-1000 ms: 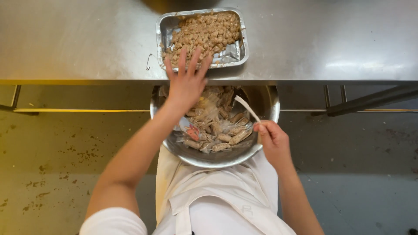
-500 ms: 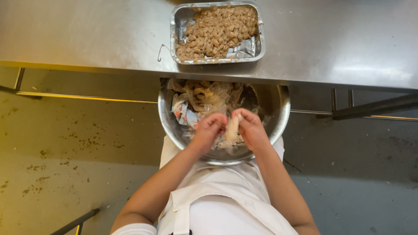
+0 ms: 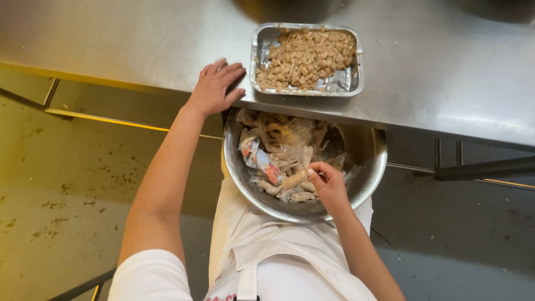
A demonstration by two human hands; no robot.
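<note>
A round steel bowl (image 3: 372,167) sits in my lap below the counter edge, filled with crumpled plastic wrappers and several pale sausage-like pieces. My right hand (image 3: 329,187) is inside the bowl, its fingers pinched on one sausage piece (image 3: 293,179). My left hand (image 3: 216,86) rests flat on the edge of the steel counter (image 3: 139,44), fingers spread, holding nothing. Just right of that hand stands a rectangular foil tray (image 3: 307,59) filled with small browned chunks.
The counter stretches wide to the left and right of the tray. Below it run metal rails (image 3: 479,167) and a stained floor (image 3: 56,195). I wear a white apron (image 3: 267,256). A dark round vessel (image 3: 290,8) shows at the counter's far edge.
My left hand left the bowl and moved up to the counter edge beside the tray. My right hand stayed in the bowl, now gripping a sausage piece alone.
</note>
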